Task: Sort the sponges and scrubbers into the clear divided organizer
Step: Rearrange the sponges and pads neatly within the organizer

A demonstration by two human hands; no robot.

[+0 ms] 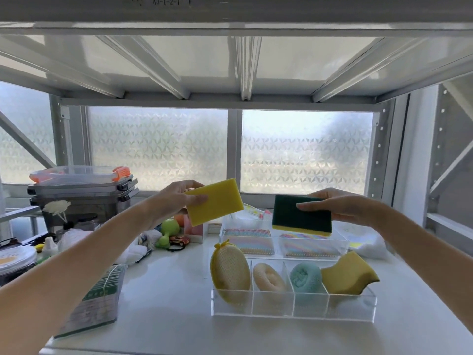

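Sorting approx. done; 2 sponges held up, not yet placed.

Clear divided organizer (294, 307) sits near-right on shelf: 4 near slots hold yellow mesh scrubber (229, 274), ring scrubber (268, 277), teal scrubber (305, 278), wavy sponge (349, 274); far 2 slots hold rainbow cloths (247, 240). Above it, left hand (179, 198) pinches yellow sponge (215, 202), closed on its left edge; right hand (340, 204) clamps green-faced sponge (302, 213) by its right end.

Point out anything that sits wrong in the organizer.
The wavy sponge in the organizer's rightmost slot leans tilted, jutting over the wall. The mesh scrubber at the left end also sticks out over the rim.
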